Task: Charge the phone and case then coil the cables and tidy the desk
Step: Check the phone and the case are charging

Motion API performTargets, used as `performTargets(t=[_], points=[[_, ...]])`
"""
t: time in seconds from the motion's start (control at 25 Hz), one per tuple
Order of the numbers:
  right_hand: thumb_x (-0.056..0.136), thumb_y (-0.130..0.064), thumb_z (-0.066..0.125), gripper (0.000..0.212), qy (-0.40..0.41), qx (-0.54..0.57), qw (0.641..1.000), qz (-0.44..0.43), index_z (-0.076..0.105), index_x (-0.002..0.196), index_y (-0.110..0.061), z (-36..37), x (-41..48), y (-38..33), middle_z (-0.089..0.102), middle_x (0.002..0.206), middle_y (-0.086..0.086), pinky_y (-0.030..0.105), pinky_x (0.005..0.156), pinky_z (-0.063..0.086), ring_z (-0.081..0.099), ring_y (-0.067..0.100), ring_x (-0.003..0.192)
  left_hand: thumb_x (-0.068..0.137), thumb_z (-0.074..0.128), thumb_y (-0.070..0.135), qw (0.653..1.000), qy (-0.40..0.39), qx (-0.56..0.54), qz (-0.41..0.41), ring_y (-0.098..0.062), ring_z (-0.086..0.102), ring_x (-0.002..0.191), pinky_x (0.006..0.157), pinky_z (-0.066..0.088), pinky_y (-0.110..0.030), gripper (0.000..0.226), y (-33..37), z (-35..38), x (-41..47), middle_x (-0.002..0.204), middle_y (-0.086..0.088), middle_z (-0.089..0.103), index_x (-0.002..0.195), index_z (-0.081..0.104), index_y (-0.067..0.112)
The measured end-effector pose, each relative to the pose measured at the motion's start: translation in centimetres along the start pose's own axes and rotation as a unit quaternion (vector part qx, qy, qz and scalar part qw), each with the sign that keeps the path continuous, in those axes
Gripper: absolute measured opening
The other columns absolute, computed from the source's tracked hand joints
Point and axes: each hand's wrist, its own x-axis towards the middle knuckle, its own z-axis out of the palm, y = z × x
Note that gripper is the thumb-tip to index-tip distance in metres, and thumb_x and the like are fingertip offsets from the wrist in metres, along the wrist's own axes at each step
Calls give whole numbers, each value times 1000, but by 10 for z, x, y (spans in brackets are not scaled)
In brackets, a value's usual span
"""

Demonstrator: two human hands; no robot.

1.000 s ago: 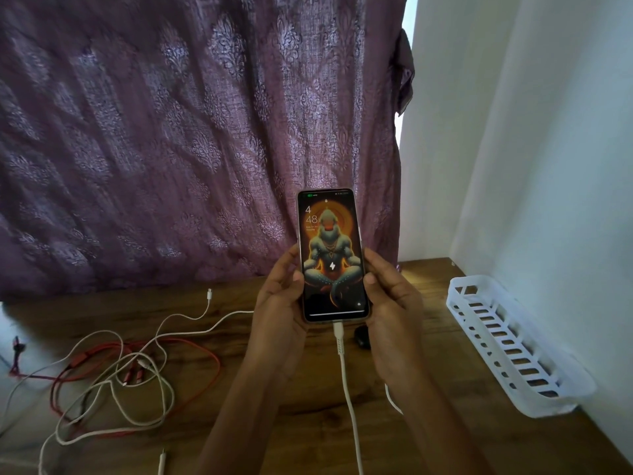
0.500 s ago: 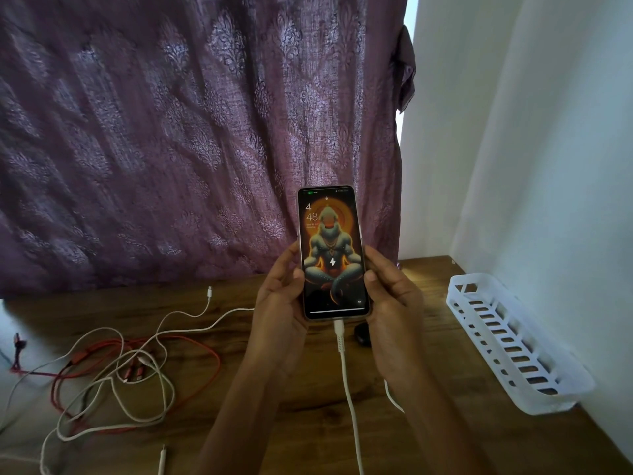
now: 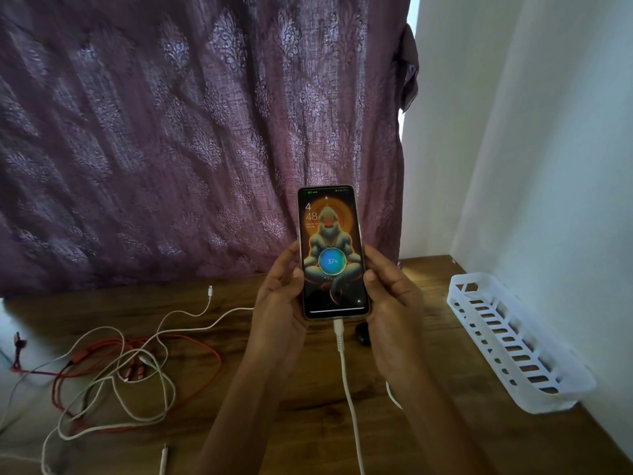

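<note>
Phone [image 3: 331,252] stands upright above the desk [image 3: 308,389], screen facing the wearer, long axis vertical; left hand [image 3: 279,303] and right hand [image 3: 394,303] grip its sides, white cable [image 3: 346,378] plugged underneath.

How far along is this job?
Done: the phone is plugged into a white cable and shows 37%. In hand: left hand and right hand hold it. Left: red and white cables lie tangled on the desk; a dark object, perhaps the case, sits nearby.
</note>
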Motion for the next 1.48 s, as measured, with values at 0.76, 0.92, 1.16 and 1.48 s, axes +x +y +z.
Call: performTargets(t=[0.76,0.92,1.16,1.48], points=[[93,-4,46,35,-14,-4,1000,10,62,117,-24,-1,0,8,67,112,-8,39,87,55,62,16,109,96,33,6,1000,5,7,-5,-20,66,101,63,57,-27,37,-1,-4,-2,117,-5,66,124,53,19],[93,-4,46,35,-13,-13,1000,12,61,121,-19,-3,0,13,66,116,-1,23,74,57,62,19,109,96,32,5,1000,13,9,-11,-16,69,94,63,58,-28,37,-4,-6,-2,111,-3,68,122,54,21],[93,-2,46,35,-2,-4,999,40,61,122,-16,-3,1,23,67,114,-4,37,83,56,63,17,107,96,33,4,999,33,25,-19,-16,69,93,63,58,-31,38,-11,-13,2,110,-2,68,121,55,24],[92,0,47,35,4,-24,997,73,61,119,-18,-7,2,45,67,109,-10,25,74,58,66,11,100,96,34,6,995,55,58,-52,-19,67,97,65,57,-30,36,-27,-33,10,112,-3,68,116,56,27]])
